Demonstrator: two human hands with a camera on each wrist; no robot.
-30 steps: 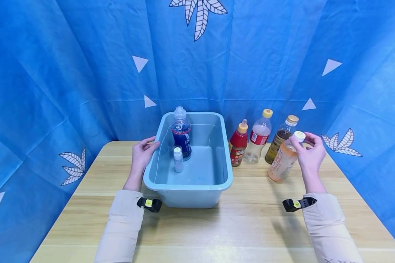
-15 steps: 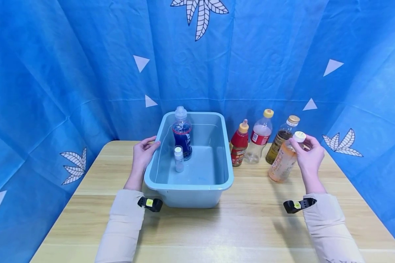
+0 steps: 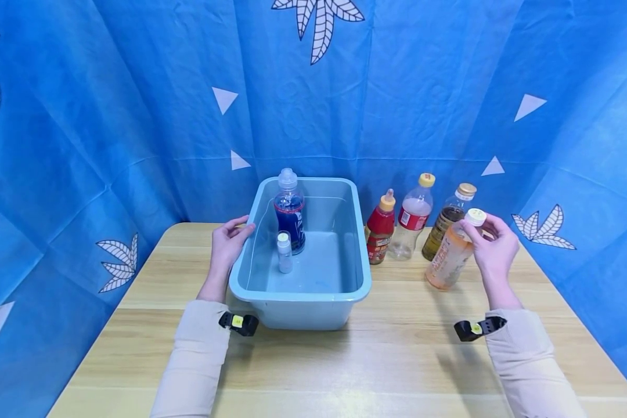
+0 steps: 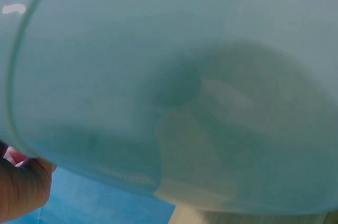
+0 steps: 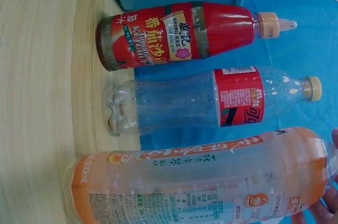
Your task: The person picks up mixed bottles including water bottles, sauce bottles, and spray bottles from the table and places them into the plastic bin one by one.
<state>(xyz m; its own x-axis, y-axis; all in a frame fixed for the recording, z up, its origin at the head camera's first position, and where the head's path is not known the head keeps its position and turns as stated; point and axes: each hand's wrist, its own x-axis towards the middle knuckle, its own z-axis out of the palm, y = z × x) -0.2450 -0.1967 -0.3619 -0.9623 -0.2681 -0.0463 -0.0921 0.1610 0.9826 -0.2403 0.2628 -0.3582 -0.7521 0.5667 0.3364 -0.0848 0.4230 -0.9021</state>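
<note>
My left hand [image 3: 230, 241] grips the left rim of a light blue plastic basin [image 3: 298, 298]; the basin wall fills most of the left wrist view, with part of the hand [image 4: 26, 187] at the lower left. In the basin stand a bottle of dark blue liquid [image 3: 289, 217] and a small clear bottle with a white cap [image 3: 284, 255]. On the right, my right hand [image 3: 495, 247] pinches an orange-labelled drink bottle [image 3: 447, 258] near its white cap. That bottle leans slightly, its base at the tabletop. Only fingertips show in the right wrist view.
Between basin and drink bottle stand a ketchup bottle [image 3: 379, 232], a clear bottle with red label and yellow cap [image 3: 411, 220], and a bottle of brownish liquid with a gold cap [image 3: 444, 223]. A blue curtain [image 3: 303, 116] hangs behind the wooden table [image 3: 397, 360].
My right wrist has shifted slightly right and down, while the fingers stay at the orange-labelled bottle's neck. My left hand and the basin keep their places.
</note>
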